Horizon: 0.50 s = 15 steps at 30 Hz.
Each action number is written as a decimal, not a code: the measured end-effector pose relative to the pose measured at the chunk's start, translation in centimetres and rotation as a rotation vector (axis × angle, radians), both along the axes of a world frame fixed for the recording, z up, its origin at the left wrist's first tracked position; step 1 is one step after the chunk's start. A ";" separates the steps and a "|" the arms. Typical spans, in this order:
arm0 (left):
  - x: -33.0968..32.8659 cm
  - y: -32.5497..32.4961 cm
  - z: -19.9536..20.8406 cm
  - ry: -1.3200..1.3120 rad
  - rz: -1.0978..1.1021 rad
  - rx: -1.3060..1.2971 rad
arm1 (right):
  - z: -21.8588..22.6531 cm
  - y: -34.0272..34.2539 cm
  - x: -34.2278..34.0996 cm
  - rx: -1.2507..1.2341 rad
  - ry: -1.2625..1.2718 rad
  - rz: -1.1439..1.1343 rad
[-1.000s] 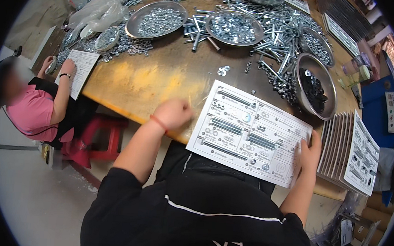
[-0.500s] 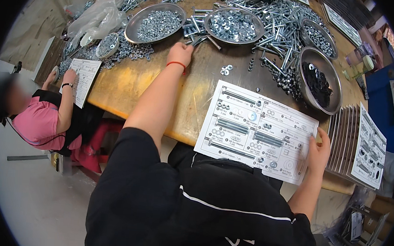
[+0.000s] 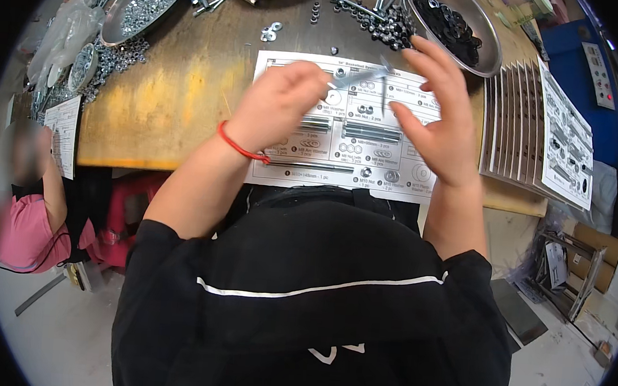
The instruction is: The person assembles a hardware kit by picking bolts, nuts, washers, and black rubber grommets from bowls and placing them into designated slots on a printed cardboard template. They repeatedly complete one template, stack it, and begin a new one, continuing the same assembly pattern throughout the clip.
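Note:
My left hand, a red cord at its wrist, is closed above the printed parts sheet. From its fingertips a shiny bolt, smeared by motion, points toward my right hand. The fingers and thumb of my right hand are spread around the bolt's far end, apparently apart from it. Pictures of bolts, nuts and washers cover the sheet, which lies at the table's near edge. Close to its top edge sit a dark nut and a few washer-like pieces.
Metal bowls hold small nuts at the left and black pieces at the right. Loose bolts and dark nuts lie behind the sheet. A rack of upright sheets stands right. A person in pink is at the left.
My left hand has come back from the bolt pile to above the sheet with a bolt. My right hand has let go of the sheet's edge and risen over it. The view has shifted right.

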<state>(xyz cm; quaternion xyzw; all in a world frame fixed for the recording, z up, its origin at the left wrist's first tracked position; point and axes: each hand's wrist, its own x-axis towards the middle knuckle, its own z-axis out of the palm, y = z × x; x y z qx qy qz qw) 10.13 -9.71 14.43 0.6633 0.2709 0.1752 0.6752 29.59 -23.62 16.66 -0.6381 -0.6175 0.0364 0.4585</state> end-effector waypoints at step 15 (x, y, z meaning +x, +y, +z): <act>-0.1 -1.6 -5.0 0.082 -0.031 -0.034 | -8.2 -12.0 6.2 -0.532 -0.025 -0.201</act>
